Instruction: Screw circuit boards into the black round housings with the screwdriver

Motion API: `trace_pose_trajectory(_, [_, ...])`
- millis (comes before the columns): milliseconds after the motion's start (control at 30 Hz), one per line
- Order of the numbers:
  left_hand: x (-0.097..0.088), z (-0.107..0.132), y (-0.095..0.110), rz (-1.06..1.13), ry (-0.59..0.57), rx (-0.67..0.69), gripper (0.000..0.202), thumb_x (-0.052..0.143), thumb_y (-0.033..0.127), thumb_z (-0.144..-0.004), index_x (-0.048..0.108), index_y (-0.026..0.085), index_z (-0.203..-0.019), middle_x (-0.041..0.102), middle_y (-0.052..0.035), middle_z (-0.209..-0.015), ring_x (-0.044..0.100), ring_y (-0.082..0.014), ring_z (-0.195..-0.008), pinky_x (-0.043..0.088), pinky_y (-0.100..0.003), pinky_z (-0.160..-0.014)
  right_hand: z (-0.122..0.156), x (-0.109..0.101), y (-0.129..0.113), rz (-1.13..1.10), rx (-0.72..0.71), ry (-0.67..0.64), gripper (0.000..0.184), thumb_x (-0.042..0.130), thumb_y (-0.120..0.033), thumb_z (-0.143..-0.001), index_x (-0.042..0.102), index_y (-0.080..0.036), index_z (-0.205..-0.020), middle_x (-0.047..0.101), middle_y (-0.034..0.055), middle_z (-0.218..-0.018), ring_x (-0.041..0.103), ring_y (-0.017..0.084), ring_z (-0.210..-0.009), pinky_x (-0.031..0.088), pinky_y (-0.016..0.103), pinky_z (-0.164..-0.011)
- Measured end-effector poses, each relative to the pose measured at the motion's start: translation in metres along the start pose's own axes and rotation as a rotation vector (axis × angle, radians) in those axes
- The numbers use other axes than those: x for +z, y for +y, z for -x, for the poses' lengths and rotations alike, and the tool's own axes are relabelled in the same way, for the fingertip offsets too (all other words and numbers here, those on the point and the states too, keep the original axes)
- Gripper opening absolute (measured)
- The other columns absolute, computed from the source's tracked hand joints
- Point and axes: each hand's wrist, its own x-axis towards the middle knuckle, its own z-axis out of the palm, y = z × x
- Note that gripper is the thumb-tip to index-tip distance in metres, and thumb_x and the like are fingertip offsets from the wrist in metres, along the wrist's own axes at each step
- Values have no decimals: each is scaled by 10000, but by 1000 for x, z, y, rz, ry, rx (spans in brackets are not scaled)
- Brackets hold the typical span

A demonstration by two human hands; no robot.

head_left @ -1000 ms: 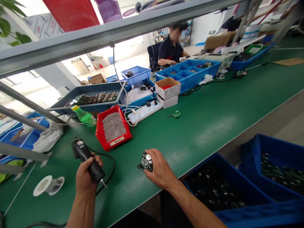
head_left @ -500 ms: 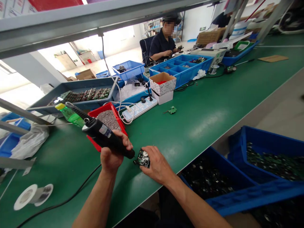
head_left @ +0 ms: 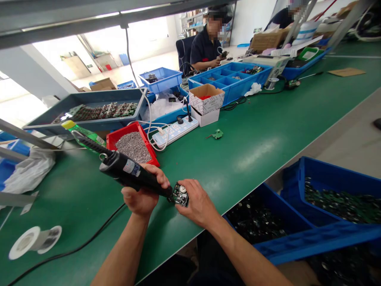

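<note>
A black electric screwdriver (head_left: 131,171) lies slanted in my left hand (head_left: 145,194), whose fingers wrap round its body near the front. Its nose points right and down and meets the left edge of a small circuit-board assembly (head_left: 180,194); the bit itself is hidden. My right hand (head_left: 198,201) grips that assembly by its right side, just above the green table (head_left: 238,159). A silvery round part shows on the assembly's upper face. Behind the screwdriver stands a red bin (head_left: 154,158) filled with small metal screws (head_left: 133,147).
A white power strip (head_left: 175,131), a small carton (head_left: 206,101) and a loose green board (head_left: 218,134) lie beyond. A solder spool (head_left: 35,242) and black cable are at left. Blue crates (head_left: 336,171) of parts stand below the table edge. Another person (head_left: 205,47) sits across.
The screwdriver's nose has come right and now meets the assembly, where a small gap showed before. My right hand keeps its grip. The whole view has shifted slightly.
</note>
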Motion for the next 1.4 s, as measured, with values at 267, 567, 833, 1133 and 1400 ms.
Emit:
trace_pose_trajectory(267, [2, 2, -1, -5, 23, -12, 655, 507, 809, -738, 601, 196, -948, 589, -27, -711, 589, -179, -572, 520, -341, -567, 0, 0, 0, -11, -8, 7, 585, 708, -150, -688, 510, -220, -1233, 590, 88, -1176, 521, 277, -1091, 472, 453, -959])
trace_pose_trajectory(567, [7, 4, -5, 4, -1, 8, 683, 600, 832, -648, 619, 192, -886, 570, -11, -641, 573, -168, -525, 492, -306, -508, -1, 1, -1, -19, 0, -14, 619, 731, -148, -680, 508, -232, -1251, 596, 85, -1176, 524, 280, -1092, 469, 455, -960])
trace_pose_trajectory(833, [5, 6, -10, 3, 21, 35, 671, 592, 830, -660, 622, 189, -854, 556, -8, -618, 560, -161, -505, 483, -298, -490, -2, 1, -1, -46, 4, -19, 603, 738, -150, -692, 510, -228, -1245, 607, 82, -1189, 522, 272, -1091, 467, 438, -956])
trace_pose_trajectory(1133, [6, 5, -7, 1, 47, 49, 671, 577, 827, -674, 622, 190, -880, 575, -15, -644, 573, -166, -517, 497, -306, -503, -3, 2, 1, -67, -5, -5, 605, 736, -147, -678, 526, -227, -1240, 618, 74, -1163, 531, 266, -1064, 473, 434, -952])
trace_pose_trajectory(1400, [12, 4, -2, -13, 55, 61, 684, 526, 845, -691, 610, 191, -873, 561, -9, -633, 561, -164, -501, 493, -317, -503, -1, 2, 3, -69, -8, -9, 597, 743, -155, -684, 524, -221, -1235, 609, 70, -1172, 522, 262, -1067, 465, 427, -956])
